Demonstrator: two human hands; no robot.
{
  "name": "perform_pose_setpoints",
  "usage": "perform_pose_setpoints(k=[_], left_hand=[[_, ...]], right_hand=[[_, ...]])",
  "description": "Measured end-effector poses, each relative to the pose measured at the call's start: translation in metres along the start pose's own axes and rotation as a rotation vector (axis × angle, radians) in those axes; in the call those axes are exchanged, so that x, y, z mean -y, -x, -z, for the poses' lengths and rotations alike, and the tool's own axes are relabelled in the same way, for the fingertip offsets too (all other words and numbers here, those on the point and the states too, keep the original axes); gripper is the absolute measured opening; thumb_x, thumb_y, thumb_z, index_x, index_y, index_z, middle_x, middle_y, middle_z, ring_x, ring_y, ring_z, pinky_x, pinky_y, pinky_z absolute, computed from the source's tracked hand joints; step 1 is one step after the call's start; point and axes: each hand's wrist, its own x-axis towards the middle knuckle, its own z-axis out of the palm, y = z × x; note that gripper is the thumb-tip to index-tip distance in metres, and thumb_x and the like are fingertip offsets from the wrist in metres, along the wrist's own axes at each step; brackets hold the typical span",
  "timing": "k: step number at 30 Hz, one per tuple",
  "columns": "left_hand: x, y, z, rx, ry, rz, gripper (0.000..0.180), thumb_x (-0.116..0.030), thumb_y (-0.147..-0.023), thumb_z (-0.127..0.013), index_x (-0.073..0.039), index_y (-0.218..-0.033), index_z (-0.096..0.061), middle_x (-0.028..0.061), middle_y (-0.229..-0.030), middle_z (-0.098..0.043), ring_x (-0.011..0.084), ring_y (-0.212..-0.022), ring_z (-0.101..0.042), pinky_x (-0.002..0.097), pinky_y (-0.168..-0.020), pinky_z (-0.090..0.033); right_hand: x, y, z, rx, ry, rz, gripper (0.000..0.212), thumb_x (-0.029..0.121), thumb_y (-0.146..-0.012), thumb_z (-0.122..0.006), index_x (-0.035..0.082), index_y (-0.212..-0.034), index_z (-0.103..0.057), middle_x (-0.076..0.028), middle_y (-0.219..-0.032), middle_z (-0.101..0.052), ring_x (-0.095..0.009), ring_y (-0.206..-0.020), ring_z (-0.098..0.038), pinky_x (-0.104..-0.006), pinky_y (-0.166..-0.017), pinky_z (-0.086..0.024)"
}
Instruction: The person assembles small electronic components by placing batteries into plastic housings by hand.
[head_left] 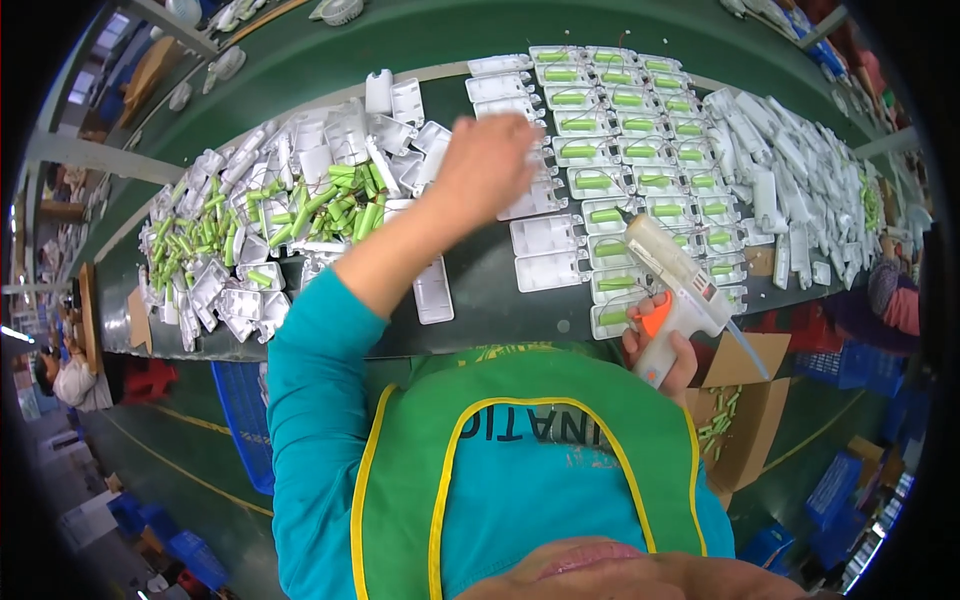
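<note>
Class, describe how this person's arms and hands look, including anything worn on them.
The left arm wears a plain teal sleeve ending around the elbow, leaving the forearm bare. The left hand, blurred, and right hand show no gloves. The right forearm is hidden.

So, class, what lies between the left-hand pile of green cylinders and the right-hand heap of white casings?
The head view shows rows of white trays, many holding green cylinders, plus loose casings; the left hand and glue gun show over them.

Dark inverted capitals (562, 428) cross the teal shirt (535, 495) — on the glue gun (692, 312), an unreadable label (706, 292).
</note>
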Motion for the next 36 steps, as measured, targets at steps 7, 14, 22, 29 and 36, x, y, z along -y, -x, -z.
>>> perform_pose_setpoints(k=[7,14,22,29,36], left_hand=[[0.093,-0.083,-0.038,0.031,-0.199,0.271,0.068,-0.043,-0.083,-0.066,-0.010,-0.138,-0.044,0.0136,-0.142,-0.045,0.0294,-0.135,-0.038,0.0492,-0.105,-0.039],[0.106,-0.085,-0.054,0.124,0.060,0.204,0.057,-0.037,-0.082,-0.066,-0.008,-0.129,-0.054,0.0131,-0.129,-0.057,0.0314,-0.119,-0.053,0.0451,-0.101,-0.042],[0.115,-0.079,-0.052,0.122,0.109,0.089,0.047,-0.028,-0.081,-0.068,-0.010,-0.123,-0.059,0.0141,-0.124,-0.059,0.0319,-0.116,-0.055,0.0407,-0.099,-0.043],[0.116,-0.076,-0.049,0.123,0.124,0.016,0.046,-0.025,-0.080,-0.067,-0.014,-0.124,-0.059,0.0133,-0.125,-0.058,0.0321,-0.114,-0.056,0.0407,-0.098,-0.044],[0.078,-0.048,-0.002,0.000,-0.194,-0.018,0.041,-0.024,-0.081,-0.067,-0.017,-0.121,-0.059,0.0097,-0.129,-0.055,0.0290,-0.115,-0.056,0.0439,-0.095,-0.043]], right_hand=[[0.001,0.001,-0.010,-0.025,0.021,-0.011,0.055,0.031,-0.077,-0.058,0.006,-0.124,-0.044,-0.010,-0.109,-0.054,-0.028,-0.109,-0.053,-0.0305,-0.067,-0.049],[0.004,-0.004,-0.003,-0.041,0.034,0.029,0.055,0.032,-0.078,-0.058,0.006,-0.125,-0.044,-0.010,-0.109,-0.054,-0.028,-0.109,-0.052,-0.0313,-0.067,-0.050],[0.004,-0.014,-0.009,0.001,0.061,0.002,0.056,0.031,-0.079,-0.058,0.005,-0.126,-0.042,-0.011,-0.111,-0.052,-0.028,-0.109,-0.052,-0.0317,-0.067,-0.050],[0.015,-0.021,-0.013,0.014,0.132,0.039,0.056,0.031,-0.079,-0.060,0.004,-0.125,-0.043,-0.012,-0.110,-0.054,-0.028,-0.110,-0.053,-0.0307,-0.063,-0.052],[0.028,-0.028,-0.022,0.102,0.210,0.069,0.059,0.029,-0.081,-0.060,0.001,-0.130,-0.042,-0.015,-0.122,-0.053,-0.031,-0.119,-0.051,-0.0301,-0.060,-0.054]])
